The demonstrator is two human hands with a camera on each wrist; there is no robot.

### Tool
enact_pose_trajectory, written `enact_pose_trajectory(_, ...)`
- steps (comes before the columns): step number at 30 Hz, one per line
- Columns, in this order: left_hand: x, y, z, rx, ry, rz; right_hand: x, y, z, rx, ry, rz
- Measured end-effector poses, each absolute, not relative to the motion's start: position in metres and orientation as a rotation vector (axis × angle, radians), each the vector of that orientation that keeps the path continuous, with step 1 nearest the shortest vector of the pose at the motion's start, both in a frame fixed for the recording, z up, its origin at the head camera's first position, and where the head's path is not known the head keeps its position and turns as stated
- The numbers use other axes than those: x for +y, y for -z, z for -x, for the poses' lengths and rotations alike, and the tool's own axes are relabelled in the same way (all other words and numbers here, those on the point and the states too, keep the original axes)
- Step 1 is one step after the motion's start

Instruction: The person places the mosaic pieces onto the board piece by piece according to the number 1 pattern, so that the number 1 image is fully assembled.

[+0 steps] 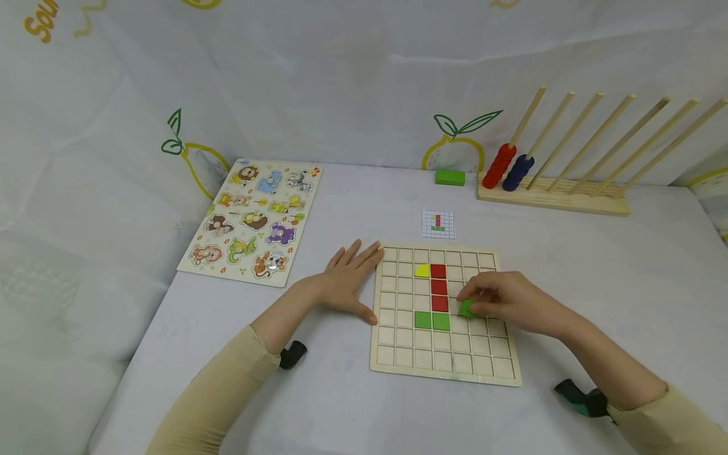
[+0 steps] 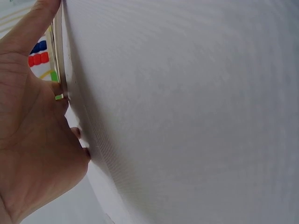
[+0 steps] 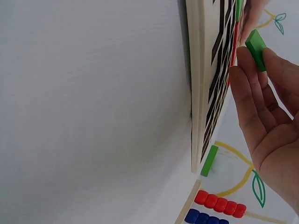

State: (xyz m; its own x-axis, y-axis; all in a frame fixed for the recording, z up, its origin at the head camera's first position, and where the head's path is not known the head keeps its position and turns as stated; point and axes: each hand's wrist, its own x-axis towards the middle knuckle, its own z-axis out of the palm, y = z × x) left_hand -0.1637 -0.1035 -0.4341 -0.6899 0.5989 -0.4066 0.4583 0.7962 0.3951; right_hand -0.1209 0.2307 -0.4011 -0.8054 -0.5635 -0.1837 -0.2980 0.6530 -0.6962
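Observation:
A wooden grid board (image 1: 482, 365) lies flat on the table. Set in its cells are a yellow quarter-round tile (image 1: 422, 271), a column of red tiles (image 1: 439, 287) and two green tiles (image 1: 431, 320) side by side below. My right hand (image 1: 514, 302) pinches a green square tile (image 3: 256, 49) between thumb and fingers, over the cells right of the green pair. My left hand (image 1: 348, 281) rests with spread, straight fingers along the board's left edge, thumb and fingertips right at the rim. In the left wrist view the palm (image 2: 37, 140) shows beside that edge.
Behind the board lies a small pattern card (image 1: 438, 225) showing red, yellow and green squares. A green block (image 1: 450, 177) sits farther back, beside a peg stand (image 1: 552, 197) with red and blue beads. An animal puzzle board (image 1: 250, 221) lies at the left.

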Motion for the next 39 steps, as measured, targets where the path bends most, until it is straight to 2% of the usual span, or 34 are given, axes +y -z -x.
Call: enact_pose_trajectory(39, -0.103, 0.431, 0.162, 2.452, -0.36, -0.775, 0.216, 0.413, 0.115, 2.459, 0.894, 0.667)
